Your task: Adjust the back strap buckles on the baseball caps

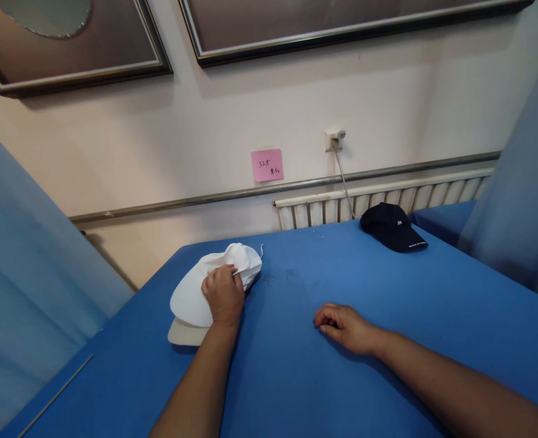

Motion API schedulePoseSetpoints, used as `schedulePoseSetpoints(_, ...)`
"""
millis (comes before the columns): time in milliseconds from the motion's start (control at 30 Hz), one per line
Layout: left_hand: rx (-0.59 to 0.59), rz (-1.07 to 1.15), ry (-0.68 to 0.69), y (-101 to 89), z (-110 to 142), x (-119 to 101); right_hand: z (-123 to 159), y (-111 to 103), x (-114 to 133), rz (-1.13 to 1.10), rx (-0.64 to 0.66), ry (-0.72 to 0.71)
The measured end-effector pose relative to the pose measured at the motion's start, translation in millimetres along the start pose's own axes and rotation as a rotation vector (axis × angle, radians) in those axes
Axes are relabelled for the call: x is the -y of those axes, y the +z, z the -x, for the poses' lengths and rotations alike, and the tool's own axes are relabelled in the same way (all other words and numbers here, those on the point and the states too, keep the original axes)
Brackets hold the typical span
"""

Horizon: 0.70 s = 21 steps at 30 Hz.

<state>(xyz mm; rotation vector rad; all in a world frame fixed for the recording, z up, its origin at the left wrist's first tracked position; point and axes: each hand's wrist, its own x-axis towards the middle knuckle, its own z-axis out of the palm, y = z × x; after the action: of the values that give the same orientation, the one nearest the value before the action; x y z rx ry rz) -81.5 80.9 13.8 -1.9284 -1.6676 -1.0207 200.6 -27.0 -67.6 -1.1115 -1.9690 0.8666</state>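
Observation:
At the left of the blue table, a white cap lies with its brim toward me on the left. Under it shows the beige brim of a second cap. My left hand is closed on the crown of the white cap, with its fingertips pressing into the cloth. Loosely curled, my right hand rests on the table to the right, apart from the caps, and nothing shows in its fingers. A dark navy cap with small white lettering sits near the far right edge.
Blue curtains hang at the left and the right. Behind the table are a radiator, a metal rail and a plugged-in cord. A thin stick lies near the left edge.

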Motion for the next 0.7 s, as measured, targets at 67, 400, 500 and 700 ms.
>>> schedulePoseSetpoints(67, 0.004, 0.013, -0.001, -0.1, 0, 0, 0, 0, 0, 0.001, -0.001, 0.0)
schedulePoseSetpoints(400, -0.171, 0.135, 0.017, -1.3, -1, -4, 1, -1, 0, -0.003, 0.007, 0.001)
schedulePoseSetpoints(500, -0.3, 0.254, 0.126, -6.6, -1, -14, 2, 1, -2, -0.034, -0.004, 0.026)
schedulePoseSetpoints(700, -0.304, 0.631, 0.427, -26.0, 15, -54, -6, 2, -7, -0.501, -0.221, 0.255)
